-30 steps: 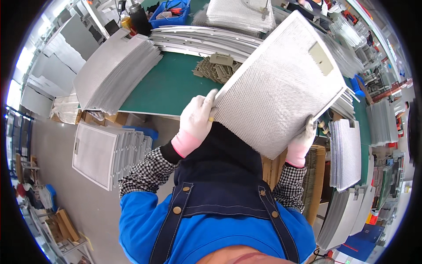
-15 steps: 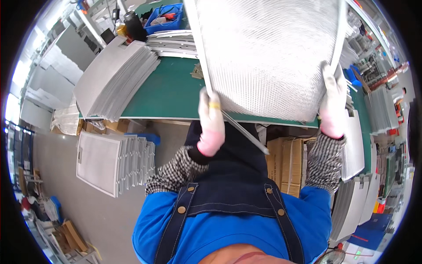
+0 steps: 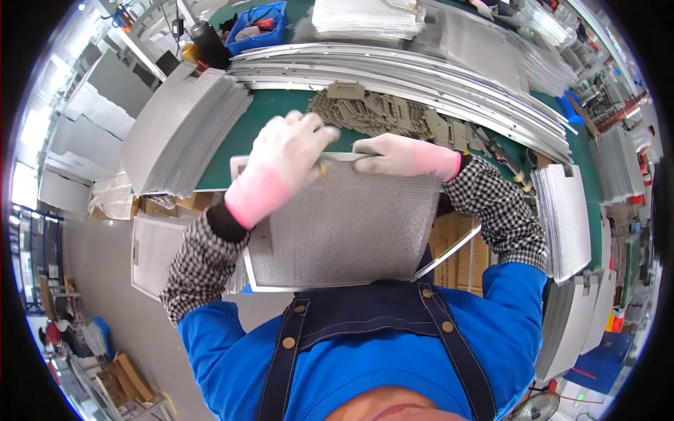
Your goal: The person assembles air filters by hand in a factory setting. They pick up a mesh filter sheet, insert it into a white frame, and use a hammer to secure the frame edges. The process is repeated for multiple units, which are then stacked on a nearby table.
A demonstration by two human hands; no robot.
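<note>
A silver mesh filter panel (image 3: 351, 224) with a pale metal frame is tilted against my front at the bench's near edge. My right hand (image 3: 404, 156), in a white and pink glove, is closed around the frame strip on its far edge. My left hand (image 3: 281, 158), gloved alike, is over the left part of that strip; its bent fingers are blurred and what they hold is hidden. The strip's left end (image 3: 239, 164) juts out past the left wrist. At the panel's lower right, another frame strip (image 3: 449, 251) angles away from the mesh.
Beige flat clips (image 3: 382, 112) lie heaped on the green bench (image 3: 228, 140), before long metal strips (image 3: 421, 77). Mesh sheets (image 3: 175, 133) are stacked at left, more (image 3: 564, 221) at right. A blue bin (image 3: 258, 31) stands at the back. Framed panels (image 3: 158, 256) stand below left.
The panel has come down from over the bench to my front and lies lower. Both hands have moved to its far edge, the left one upward and left, the right one leftward.
</note>
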